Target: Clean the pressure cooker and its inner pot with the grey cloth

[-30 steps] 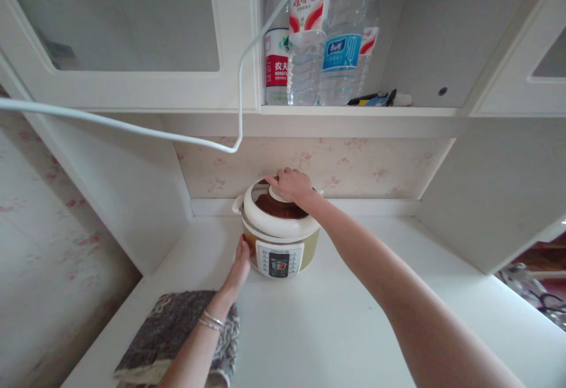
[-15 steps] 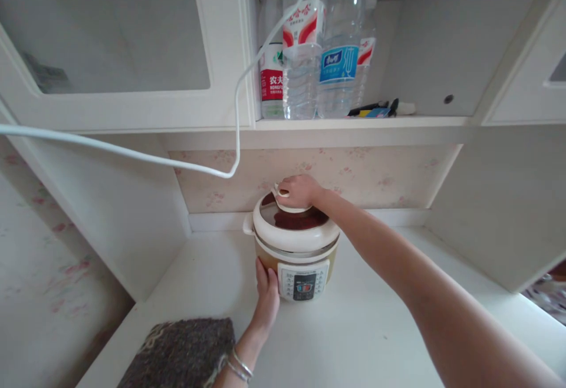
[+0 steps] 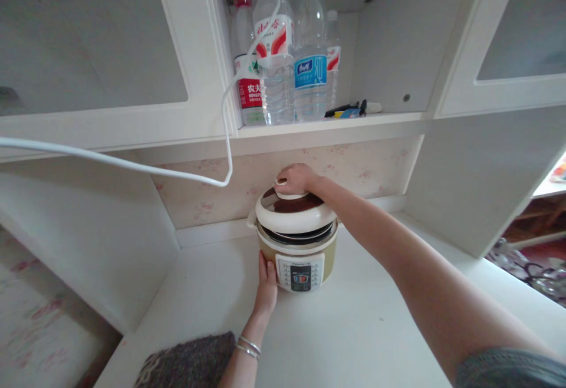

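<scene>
1. Head view, R fingers: R hand [image 3: 295, 179] curled closed on the knob of the lid [image 3: 289, 220], knob partly hidden by the hand. Lid directly under R fingers, front edge up off the cooker [image 3: 328, 261]. Can't tell if the back edge touches.
2. L fingers: L hand [image 3: 267, 288] open, not wrapped round anything, fingers laid on cooker's L side, just beside the ctrl panel [image 3: 301, 274]. Cooker body is to the R of L fingers, below R fingers, upright on the white counter [image 3: 345, 329].
3. Cooker: dark inner rim [image 3: 305, 237] shows in the front gap btwn lid and body. Contents hidden by lid.
4. Open shelf [image 3: 354, 124], above R fingers: 4 clear plastic bottles upright, i.e. red-cap btl [image 3: 242, 28], big white-cap btl [image 3: 276, 75], blue-cap btl [image 3: 311, 72], smaller white-cap btl [image 3: 333, 61] behind. Fill levels n/a, can't read them. Small items [image 3: 349, 111] lie to their R, too small to ID.
5. White cable [image 3: 159, 170] hangs in front of shelf, up-L of R fingers, no contact w/ them.
6. Grey-brown cloth [image 3: 190, 364] on counter, nearer the camera than L fingers, to their L. Bracelets [image 3: 250, 347] on L wrist.
</scene>
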A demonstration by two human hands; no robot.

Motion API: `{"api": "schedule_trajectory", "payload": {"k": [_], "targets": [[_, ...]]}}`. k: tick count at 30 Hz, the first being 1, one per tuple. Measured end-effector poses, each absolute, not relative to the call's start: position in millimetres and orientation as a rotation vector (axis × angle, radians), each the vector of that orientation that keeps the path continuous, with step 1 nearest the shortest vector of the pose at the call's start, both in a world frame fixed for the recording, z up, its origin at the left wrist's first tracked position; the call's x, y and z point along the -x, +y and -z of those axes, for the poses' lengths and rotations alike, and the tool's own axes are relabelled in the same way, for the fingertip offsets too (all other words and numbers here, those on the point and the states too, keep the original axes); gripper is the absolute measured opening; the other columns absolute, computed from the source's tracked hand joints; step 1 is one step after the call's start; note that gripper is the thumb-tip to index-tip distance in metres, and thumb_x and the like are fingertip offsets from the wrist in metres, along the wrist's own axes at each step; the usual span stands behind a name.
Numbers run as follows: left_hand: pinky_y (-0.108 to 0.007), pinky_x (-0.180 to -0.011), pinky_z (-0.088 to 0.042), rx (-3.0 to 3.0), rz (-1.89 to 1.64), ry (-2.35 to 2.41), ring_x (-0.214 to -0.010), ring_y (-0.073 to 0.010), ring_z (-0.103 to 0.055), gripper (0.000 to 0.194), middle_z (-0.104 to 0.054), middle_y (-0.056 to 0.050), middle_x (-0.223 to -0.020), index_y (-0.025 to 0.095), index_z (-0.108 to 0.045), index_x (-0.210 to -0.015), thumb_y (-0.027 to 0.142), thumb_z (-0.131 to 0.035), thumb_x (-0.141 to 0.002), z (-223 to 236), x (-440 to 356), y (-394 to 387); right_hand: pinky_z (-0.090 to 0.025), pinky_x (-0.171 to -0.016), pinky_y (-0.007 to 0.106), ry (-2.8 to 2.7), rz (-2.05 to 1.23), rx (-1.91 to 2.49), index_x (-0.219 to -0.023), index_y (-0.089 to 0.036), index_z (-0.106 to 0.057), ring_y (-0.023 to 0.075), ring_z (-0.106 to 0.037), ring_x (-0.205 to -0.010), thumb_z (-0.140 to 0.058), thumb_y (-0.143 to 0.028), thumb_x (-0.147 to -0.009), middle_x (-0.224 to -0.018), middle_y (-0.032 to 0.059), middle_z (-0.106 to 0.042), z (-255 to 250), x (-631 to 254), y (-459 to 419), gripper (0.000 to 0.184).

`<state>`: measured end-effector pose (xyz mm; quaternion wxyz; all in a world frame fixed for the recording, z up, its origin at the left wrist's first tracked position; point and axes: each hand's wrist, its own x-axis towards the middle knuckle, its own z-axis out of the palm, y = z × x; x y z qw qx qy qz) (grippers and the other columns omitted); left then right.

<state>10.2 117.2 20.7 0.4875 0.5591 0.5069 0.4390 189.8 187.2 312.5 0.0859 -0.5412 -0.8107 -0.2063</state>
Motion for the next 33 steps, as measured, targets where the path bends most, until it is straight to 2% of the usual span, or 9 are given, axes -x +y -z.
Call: {"api": "schedule_trajectory", "payload": {"k": [5, 17, 21, 28, 33], "targets": [[-0.032, -0.114, -0.021, -1.394, -1.071, 1.25, -0.14, -0.0184, -0.021, 0.075, -0.013, -0.006, -0.156, 0.021, -0.005, -0.15, 0.061, -0.024, -0.09, -20.8, -7.4, 117.1, -0.043, -0.082, 0.033, -2.42, 0.573, 1.636, -0.101, -0.025, -0.072, 0.0265, -0.059, -0.101, -0.043, -0.054, -0.082, -0.11, 0.0061, -0.068, -318.1, -185.2, 193.9, 0.045], [-0.03, -0.116, -0.015, -1.414, -1.073, 1.214, -0.141, -0.0165, -0.017, 0.074, -0.016, -0.004, -0.156, 0.02, -0.007, -0.15, 0.059, -0.026, -0.091, -17.0, -1.5, 118.4, -0.044, -0.087, 0.04, -2.357, 0.479, 1.741, -0.105, -0.026, -0.07, 0.0288, -0.059, -0.102, -0.04, -0.056, -0.083, -0.113, 0.0078, -0.066, -308.0, -147.5, 209.8, 0.048], [-0.03, -0.116, -0.015, -1.399, -1.02, 1.231, -0.141, -0.0163, -0.019, 0.071, -0.021, -0.004, -0.154, 0.021, -0.01, -0.15, 0.056, -0.028, -0.092, -9.3, 4.4, 117.0, -0.044, -0.085, 0.038, -2.314, 0.498, 1.704, -0.105, -0.025, -0.069, 0.0282, -0.059, -0.101, -0.039, -0.057, -0.084, -0.112, 0.0081, -0.066, -310.9, -141.3, 204.5, 0.049], [-0.033, -0.115, -0.017, -1.379, -0.952, 1.189, -0.14, -0.0164, -0.022, 0.069, -0.018, 0.0, -0.155, 0.027, -0.01, -0.15, 0.058, -0.029, -0.091, -9.8, 11.0, 110.0, -0.042, -0.085, 0.034, -2.029, 0.544, 1.761, -0.101, -0.021, -0.069, 0.0262, -0.059, -0.099, -0.036, -0.057, -0.088, -0.109, 0.0092, -0.066, -326.2, -182.1, 169.6, 0.051], [-0.031, -0.115, -0.017, -1.349, -0.979, 1.181, -0.141, -0.0156, -0.018, 0.067, -0.016, 0.0, -0.155, 0.026, -0.012, -0.15, 0.056, -0.028, -0.092, -9.5, 11.3, 107.7, -0.042, -0.083, 0.033, -1.778, 0.508, 1.844, -0.1, -0.018, -0.07, 0.0264, -0.06, -0.096, -0.037, -0.057, -0.087, -0.105, 0.0117, -0.067, -331.5, -238.0, 129.8, 0.053]]}}
